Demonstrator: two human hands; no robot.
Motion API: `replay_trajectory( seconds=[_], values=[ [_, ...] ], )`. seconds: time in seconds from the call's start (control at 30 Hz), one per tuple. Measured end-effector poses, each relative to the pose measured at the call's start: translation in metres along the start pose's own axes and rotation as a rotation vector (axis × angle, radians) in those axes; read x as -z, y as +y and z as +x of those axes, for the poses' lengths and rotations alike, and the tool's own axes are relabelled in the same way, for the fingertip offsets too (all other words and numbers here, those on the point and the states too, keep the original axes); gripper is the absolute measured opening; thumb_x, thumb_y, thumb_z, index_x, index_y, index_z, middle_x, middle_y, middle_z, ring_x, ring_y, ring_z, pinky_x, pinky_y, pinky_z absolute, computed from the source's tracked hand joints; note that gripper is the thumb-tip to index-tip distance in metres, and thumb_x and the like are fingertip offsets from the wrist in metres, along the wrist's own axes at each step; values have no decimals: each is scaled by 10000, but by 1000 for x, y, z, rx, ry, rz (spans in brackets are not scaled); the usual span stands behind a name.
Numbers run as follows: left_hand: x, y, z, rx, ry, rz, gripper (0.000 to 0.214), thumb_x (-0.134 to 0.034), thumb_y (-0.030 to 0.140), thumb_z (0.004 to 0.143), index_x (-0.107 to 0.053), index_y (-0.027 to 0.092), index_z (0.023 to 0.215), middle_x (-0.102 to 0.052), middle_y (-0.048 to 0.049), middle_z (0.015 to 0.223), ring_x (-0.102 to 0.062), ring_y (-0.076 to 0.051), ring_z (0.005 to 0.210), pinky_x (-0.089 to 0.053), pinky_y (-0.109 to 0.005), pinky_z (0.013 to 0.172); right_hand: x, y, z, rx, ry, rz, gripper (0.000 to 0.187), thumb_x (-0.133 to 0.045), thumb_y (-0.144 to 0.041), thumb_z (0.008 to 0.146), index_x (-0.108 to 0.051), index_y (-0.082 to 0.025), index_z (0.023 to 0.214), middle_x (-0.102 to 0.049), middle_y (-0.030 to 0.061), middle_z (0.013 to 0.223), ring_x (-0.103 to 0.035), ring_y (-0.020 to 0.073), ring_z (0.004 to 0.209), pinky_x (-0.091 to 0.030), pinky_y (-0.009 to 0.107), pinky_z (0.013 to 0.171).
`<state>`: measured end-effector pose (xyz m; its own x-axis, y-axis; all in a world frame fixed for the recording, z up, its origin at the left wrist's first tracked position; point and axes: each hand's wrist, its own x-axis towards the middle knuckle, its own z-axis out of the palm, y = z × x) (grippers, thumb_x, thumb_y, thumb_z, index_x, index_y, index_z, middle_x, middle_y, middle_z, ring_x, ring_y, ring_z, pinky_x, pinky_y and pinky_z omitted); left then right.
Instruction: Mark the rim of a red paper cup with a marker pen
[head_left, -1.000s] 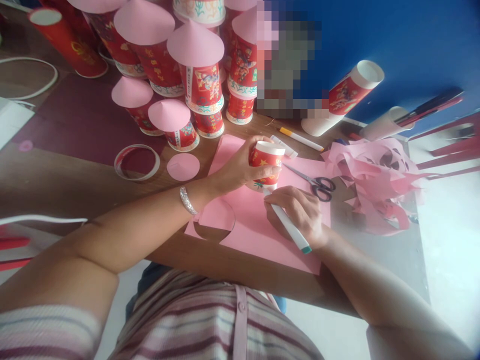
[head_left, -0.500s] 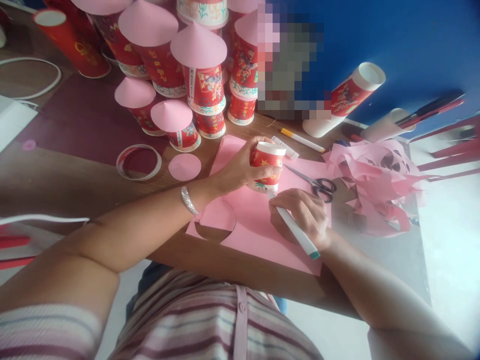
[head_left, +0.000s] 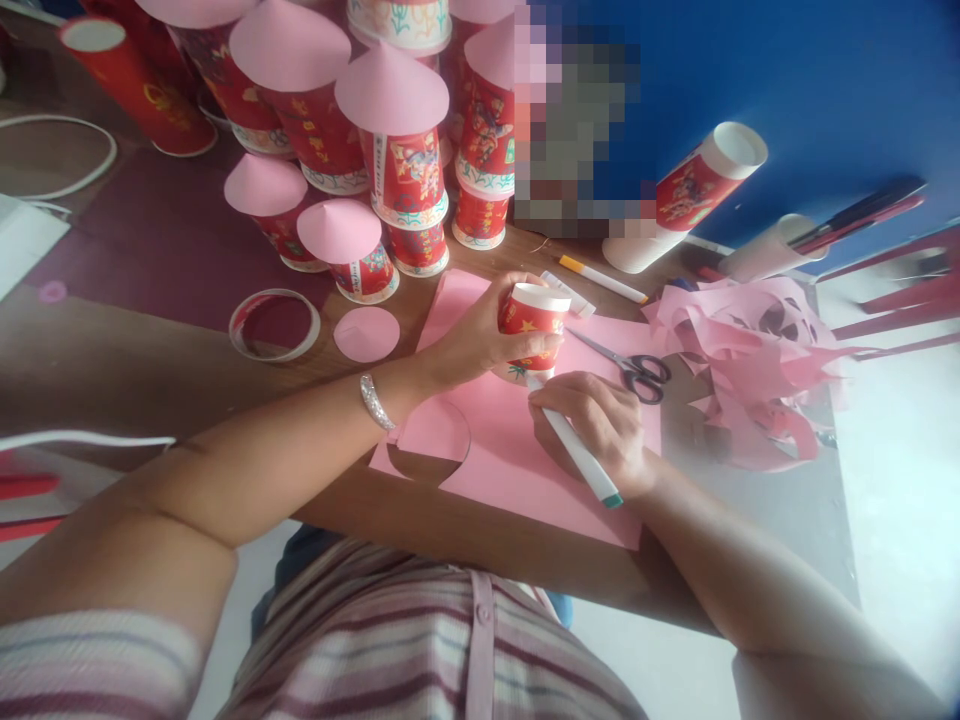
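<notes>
My left hand [head_left: 487, 335] is wrapped round a red paper cup [head_left: 534, 315] with a white rim and gold stars, held tilted above the pink paper [head_left: 502, 430]. Green marks show on the white band at the cup's lower end. Between the fingers of my right hand [head_left: 592, 425] is a white marker [head_left: 577, 455] with a green end. Its tip meets the cup's white band, or comes very close to it; the exact contact is hidden. Black-handled scissors [head_left: 641, 375] lie on the pink paper just beyond my right hand.
Stacked red cups with pink cone tops [head_left: 394, 90] stand at the back left. A yellow-capped marker [head_left: 604, 280] lies behind the cup. Pink paper scraps [head_left: 757, 360] are heaped at right. A cut ring [head_left: 274, 325] and a pink disc [head_left: 366, 334] rest at left.
My right hand and the marker have shifted slightly left along the cup's white band. My left hand still holds the cup in nearly the same place.
</notes>
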<state>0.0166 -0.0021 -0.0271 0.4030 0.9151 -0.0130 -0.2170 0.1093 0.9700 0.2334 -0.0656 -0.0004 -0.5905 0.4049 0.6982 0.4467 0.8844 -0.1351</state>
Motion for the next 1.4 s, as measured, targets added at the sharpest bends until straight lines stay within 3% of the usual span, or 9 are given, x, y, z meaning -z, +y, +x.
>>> replay_trajectory(
  seconds=[0.37, 0.57, 0.97, 1.17, 1.4],
  values=[
    [0, -1, 1, -7, 23, -33, 798, -1091, 472, 797, -596, 250, 1383, -756, -122, 1443, -768, -316, 1317, -652, -454, 1045, 1, 1, 0, -9, 25, -17, 202, -678, -42, 1102, -663, -220, 1196, -809, 20, 920, -769, 157, 729, -631, 272, 665],
    [0, -1, 1, -5, 3, -48, 793, -1081, 483, 804, -589, 248, 1379, -777, -111, 1389, -781, -299, 1254, -649, -443, 1014, 4, 0, 0, -28, 51, 3, 280, -708, -20, 1033, -687, -254, 1185, -790, -19, 879, -754, 162, 674, -620, 285, 597],
    [-2, 2, 0, 24, 32, -14, 840, -1101, 488, 777, -592, 245, 1400, -798, -126, 1415, -796, -319, 1284, -659, -421, 986, -3, 1, -1, -18, 52, 28, 232, -710, -42, 1075, -705, -231, 1209, -799, 18, 955, -774, 172, 741, -622, 293, 637],
    [-4, 3, -1, 51, 45, 1, 842, -1114, 498, 761, -589, 254, 1373, -817, -102, 1335, -815, -285, 1186, -640, -380, 897, -4, 1, -1, -26, 55, -21, 219, -685, -60, 1106, -682, -248, 1218, -804, 11, 945, -761, 164, 707, -625, 291, 621],
    [-4, 3, -1, 34, 34, 10, 827, -1112, 537, 766, -582, 256, 1335, -812, -90, 1284, -813, -276, 1125, -649, -404, 904, -3, 1, 0, -27, 45, -25, 269, -696, -43, 1060, -693, -247, 1235, -821, 7, 932, -768, 173, 702, -652, 292, 624]
  ],
)
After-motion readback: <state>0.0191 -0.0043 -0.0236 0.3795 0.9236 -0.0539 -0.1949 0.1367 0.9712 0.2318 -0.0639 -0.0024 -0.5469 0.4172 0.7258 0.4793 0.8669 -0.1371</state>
